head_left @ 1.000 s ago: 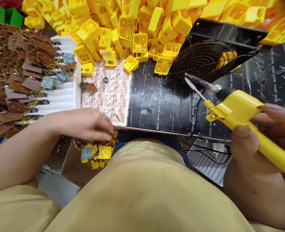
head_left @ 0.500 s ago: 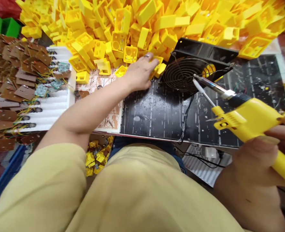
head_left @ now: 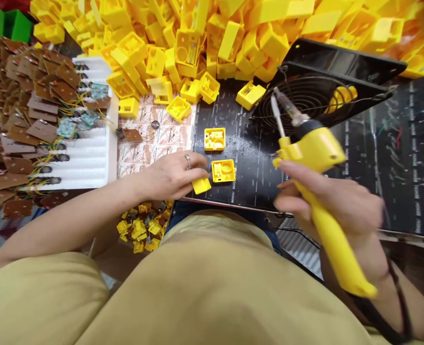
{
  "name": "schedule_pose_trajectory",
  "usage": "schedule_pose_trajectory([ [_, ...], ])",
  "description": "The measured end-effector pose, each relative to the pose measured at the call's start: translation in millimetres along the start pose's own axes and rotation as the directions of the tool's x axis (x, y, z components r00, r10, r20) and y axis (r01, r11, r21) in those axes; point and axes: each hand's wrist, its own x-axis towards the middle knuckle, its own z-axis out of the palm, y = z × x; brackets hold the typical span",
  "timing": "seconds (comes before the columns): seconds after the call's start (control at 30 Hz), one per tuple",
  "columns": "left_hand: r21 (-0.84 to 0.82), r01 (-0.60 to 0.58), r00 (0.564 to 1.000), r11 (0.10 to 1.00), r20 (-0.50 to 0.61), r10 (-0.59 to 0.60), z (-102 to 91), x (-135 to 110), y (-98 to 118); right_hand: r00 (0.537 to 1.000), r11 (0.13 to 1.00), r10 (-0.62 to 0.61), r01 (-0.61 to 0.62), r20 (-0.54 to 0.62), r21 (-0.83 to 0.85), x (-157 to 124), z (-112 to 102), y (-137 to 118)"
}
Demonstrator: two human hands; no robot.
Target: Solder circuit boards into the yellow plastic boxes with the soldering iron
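My left hand (head_left: 177,176) is closed on a small yellow plastic case (head_left: 201,185) at the table's front edge. Just right of those fingers lies an open yellow case (head_left: 223,171), its hollow side up, with another upturned yellow case (head_left: 215,139) behind it. My right hand (head_left: 326,201) grips a yellow soldering gun (head_left: 314,148) by its handle. The gun's metal tip and thin side tube point away from me, in front of the round grille of a black fan (head_left: 305,96). Slight blur covers the right hand.
A big heap of yellow cases (head_left: 154,28) fills the back. At left, brown circuit boards (head_left: 35,110) with wires rest beside a white foam tray (head_left: 89,165). Below the table edge, more yellow parts (head_left: 143,227) sit in a box. A dark cord hangs by my right wrist.
My left hand has come back from the heap to the front edge with a yellow case. Two cases now lie on the black surface. The soldering gun has swung left and more upright.
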Motion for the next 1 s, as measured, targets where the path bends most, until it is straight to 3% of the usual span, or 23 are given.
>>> schedule_pose_trajectory([
  [0.07,-0.021,0.088,0.996,0.996,0.02,-0.087,0.7,-7,-1,0.994,0.994,-0.107,0.108,0.034,-0.012,17,12,0],
  [0.13,-0.001,0.263,0.962,0.965,0.078,-0.262,-4.9,-8,0,0.985,0.986,-0.165,0.166,0.054,-0.01,31,28,1],
  [0.2,0.02,0.464,0.865,0.886,0.206,-0.457,-15.5,-3,2,0.974,0.978,-0.21,0.21,0.08,0.006,40,46,3],
  [0.27,0.043,0.58,0.754,0.814,0.349,-0.556,-27.2,4,3,0.968,0.973,-0.232,0.232,0.097,0.012,43,59,6],
  [0.33,0.077,0.621,0.705,0.78,0.38,-0.599,-35.8,7,3,0.968,0.975,-0.223,0.224,0.113,0.001,42,65,8],
  [0.4,0.106,0.63,0.726,0.769,0.271,-0.632,-38.7,2,1,0.975,0.98,-0.194,0.197,0.107,-0.025,37,64,9],
  [0.47,0.098,0.592,0.787,0.8,0.142,-0.6,-35.4,-8,0,0.982,0.983,-0.171,0.176,0.079,-0.056,30,58,11],
  [0.57,0.051,0.523,0.848,0.851,0.063,-0.526,-20.6,-18,2,0.986,0.982,-0.163,0.165,0.033,-0.087,22,52,14],
  [0.7,0.036,0.548,0.834,0.835,0.044,-0.55,3.3,-9,18,0.987,0.981,-0.163,0.162,0.005,-0.104,16,52,13],
  [0.83,-0.008,0.515,0.857,0.857,0.013,-0.515,12.1,15,36,0.988,0.982,-0.152,0.155,0.03,-0.107,12,52,13],
  [0.9,-0.042,0.531,0.845,0.846,-0.044,-0.533,9.8,27,32,0.985,0.98,-0.168,0.17,0.034,-0.107,11,50,15],
  [1.0,-0.111,0.547,0.812,0.83,-0.172,-0.558,6.3,45,8,0.984,0.981,-0.176,0.177,0.01,-0.081,13,51,17],
])
